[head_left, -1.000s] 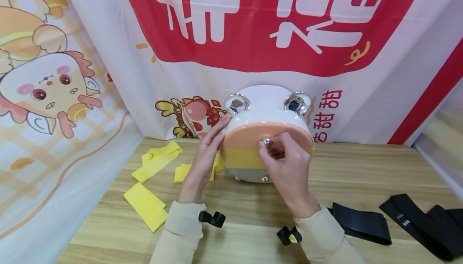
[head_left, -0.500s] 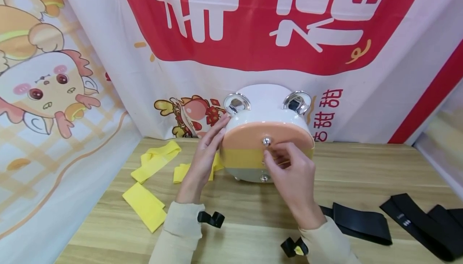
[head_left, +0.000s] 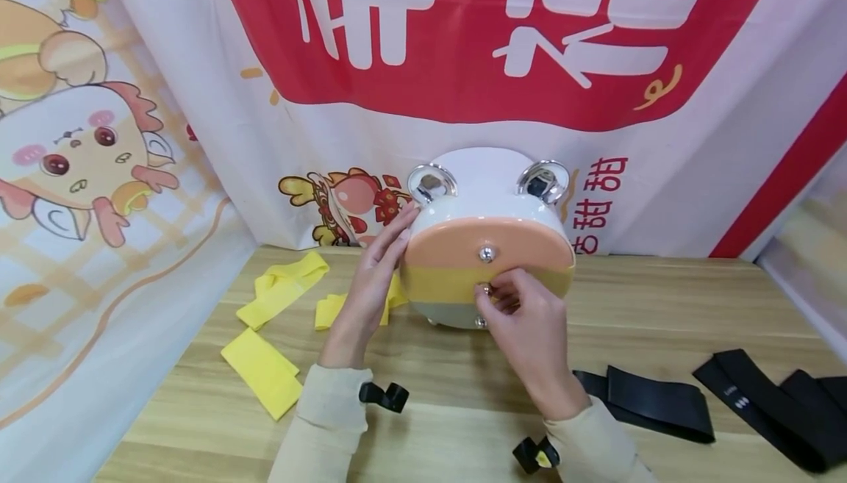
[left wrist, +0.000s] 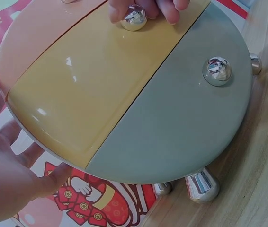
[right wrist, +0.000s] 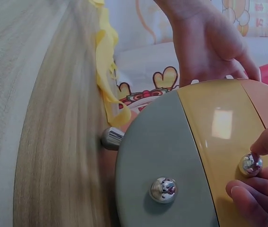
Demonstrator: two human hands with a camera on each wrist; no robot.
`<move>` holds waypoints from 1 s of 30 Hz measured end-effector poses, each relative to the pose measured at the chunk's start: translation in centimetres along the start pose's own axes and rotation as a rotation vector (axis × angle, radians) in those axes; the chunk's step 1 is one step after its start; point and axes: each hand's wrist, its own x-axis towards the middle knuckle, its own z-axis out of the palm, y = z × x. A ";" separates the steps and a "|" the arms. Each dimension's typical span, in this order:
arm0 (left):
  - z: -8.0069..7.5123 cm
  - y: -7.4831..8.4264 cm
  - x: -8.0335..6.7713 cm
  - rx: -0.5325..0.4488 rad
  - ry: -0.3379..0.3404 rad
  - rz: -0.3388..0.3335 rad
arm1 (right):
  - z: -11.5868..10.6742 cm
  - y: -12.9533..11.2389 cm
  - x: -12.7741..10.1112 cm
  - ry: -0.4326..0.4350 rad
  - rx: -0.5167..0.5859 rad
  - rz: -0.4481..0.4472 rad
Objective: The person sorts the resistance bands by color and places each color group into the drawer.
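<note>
A rounded white box (head_left: 492,174), shaped like a twin-bell alarm clock, stands upright on short chrome feet. Its front is split into an orange panel (head_left: 456,244), a yellow panel (left wrist: 77,90) and a grey-green panel (left wrist: 172,113), each with a round chrome knob. My right hand (head_left: 532,321) pinches the knob (right wrist: 251,165) of the yellow panel between thumb and fingers. Along the box's left side rests my left hand (head_left: 370,284), its fingers extended against the wall. All three panels look flush with the front.
Yellow bands (head_left: 261,373) lie on the wooden table (head_left: 430,439) at the left, one partly behind my left hand. Black bands (head_left: 662,402) lie at the right. A printed cloth (head_left: 344,130) hangs directly behind the box.
My right hand has left the orange panel's knob and moved down to the yellow panel's knob, which it now pinches. The left hand stays against the box's side.
</note>
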 end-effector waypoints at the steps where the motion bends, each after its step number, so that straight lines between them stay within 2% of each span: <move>1: 0.0 0.0 0.0 0.000 -0.001 0.002 | 0.0 -0.1 0.0 -0.005 -0.006 -0.001; 8: 0.0 0.0 0.0 0.002 -0.009 0.015 | 0.0 -0.3 -0.3 -0.053 -0.048 0.014; 16: 0.1 -0.1 0.0 0.006 -0.010 0.022 | 0.3 -0.4 -0.6 -0.066 -0.080 0.031; 25: -0.6 -2.4 1.1 0.018 0.004 0.039 | 0.4 -0.3 -0.7 -0.056 -0.098 0.024; 30: -0.5 -2.2 1.0 0.025 0.001 0.036 | 0.4 -0.3 -0.9 -0.053 -0.078 0.020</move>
